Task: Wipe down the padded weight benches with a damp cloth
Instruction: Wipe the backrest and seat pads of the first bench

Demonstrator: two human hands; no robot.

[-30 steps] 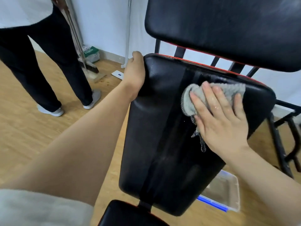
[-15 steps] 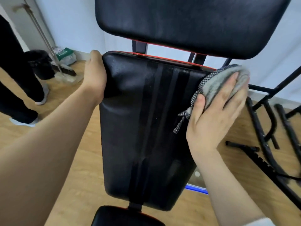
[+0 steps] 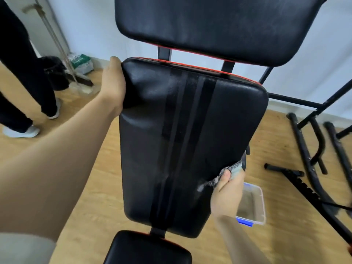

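The black padded back pad (image 3: 182,141) of a weight bench tilts up in front of me, with a red trim along its top edge. My left hand (image 3: 114,86) grips its upper left corner, fingers wrapped behind the pad. My right hand (image 3: 227,191) holds the grey damp cloth (image 3: 231,169) against the pad's lower right edge; most of the cloth is hidden behind my fingers and the pad. Above the back pad is a second black pad (image 3: 209,25), and the seat pad (image 3: 146,248) shows at the bottom.
A clear plastic tub with blue clips (image 3: 251,206) sits on the wooden floor by my right hand. Black metal frame bars (image 3: 308,159) lie to the right. At left stands a person in dark trousers (image 3: 21,77), near a black bin (image 3: 55,73) and a broom (image 3: 80,79).
My right hand has slid the cloth from the pad's upper right corner down along the right edge to its lower part. My left hand has kept its hold on the upper left corner.
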